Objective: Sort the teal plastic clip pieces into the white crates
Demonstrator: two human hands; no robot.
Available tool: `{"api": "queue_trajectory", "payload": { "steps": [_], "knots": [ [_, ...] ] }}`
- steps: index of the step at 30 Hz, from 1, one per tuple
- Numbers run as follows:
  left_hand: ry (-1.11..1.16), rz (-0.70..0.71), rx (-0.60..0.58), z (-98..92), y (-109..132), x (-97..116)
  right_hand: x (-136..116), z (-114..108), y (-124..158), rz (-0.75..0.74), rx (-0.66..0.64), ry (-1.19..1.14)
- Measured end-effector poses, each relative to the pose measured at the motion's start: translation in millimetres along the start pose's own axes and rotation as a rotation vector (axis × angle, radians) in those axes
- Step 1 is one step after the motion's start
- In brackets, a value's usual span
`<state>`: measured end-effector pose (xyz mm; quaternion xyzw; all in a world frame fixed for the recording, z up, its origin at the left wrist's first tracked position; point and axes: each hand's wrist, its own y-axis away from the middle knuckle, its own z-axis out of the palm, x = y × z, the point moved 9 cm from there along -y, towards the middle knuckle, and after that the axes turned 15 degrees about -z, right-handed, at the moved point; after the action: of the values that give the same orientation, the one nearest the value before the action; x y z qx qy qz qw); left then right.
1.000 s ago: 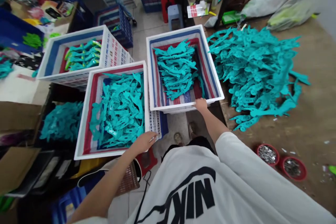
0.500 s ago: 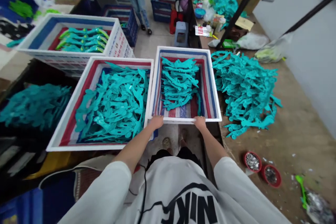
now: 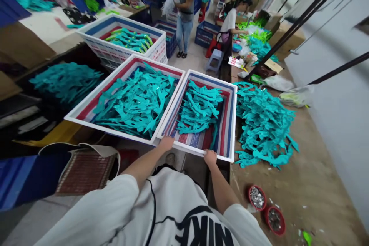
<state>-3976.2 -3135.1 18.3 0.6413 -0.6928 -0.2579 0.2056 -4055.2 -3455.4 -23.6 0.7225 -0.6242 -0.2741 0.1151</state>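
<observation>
My left hand (image 3: 166, 143) is closed over the near rim of a white plastic crate (image 3: 233, 123), close to its left corner. Farther right on that same rim, my right hand (image 3: 210, 157) is closed too; the fingertips of both are hidden by the rim. Flat teal plastic pieces (image 3: 198, 109) lie piled in this crate on a red, white and blue striped lining. Against its left side stands a larger white crate (image 3: 115, 133), filled with a loose heap of similar teal pieces (image 3: 138, 102).
A pile of teal pieces (image 3: 263, 123) and two red bowls (image 3: 275, 221) of small metal parts are on the right-hand table (image 3: 314, 161). Behind stand stacked crates (image 3: 155, 52), a stool (image 3: 215, 61), a standing person (image 3: 184, 4) and a seated person (image 3: 229, 23).
The view has swung, so the crates now sit slanted and lower in the picture. Both hands still grip the smaller crate's rim. The standing person now shows more fully, holding a pale bundle.
</observation>
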Motion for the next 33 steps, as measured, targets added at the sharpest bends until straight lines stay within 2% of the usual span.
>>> {"api": "queue_trajectory", "payload": {
  "steps": [5,12,19,29,33],
  "knots": [
    [-0.097,-0.05,-0.069,23.2,34,4,-3,26,26,0.001,0.031,-0.079],
    [-0.194,-0.031,-0.075,41.9,84,2,-16,44,67,0.022,0.108,-0.172],
    [-0.215,0.048,-0.074,69.2,116,-10,-35,69,109,0.086,0.15,-0.184],
    [-0.169,0.149,-0.084,120.5,163,-36,-78,113,177,0.158,0.109,-0.125],
    [-0.185,0.167,-0.088,132.5,179,-40,-89,124,194,0.16,0.102,-0.123]
  ]
}}
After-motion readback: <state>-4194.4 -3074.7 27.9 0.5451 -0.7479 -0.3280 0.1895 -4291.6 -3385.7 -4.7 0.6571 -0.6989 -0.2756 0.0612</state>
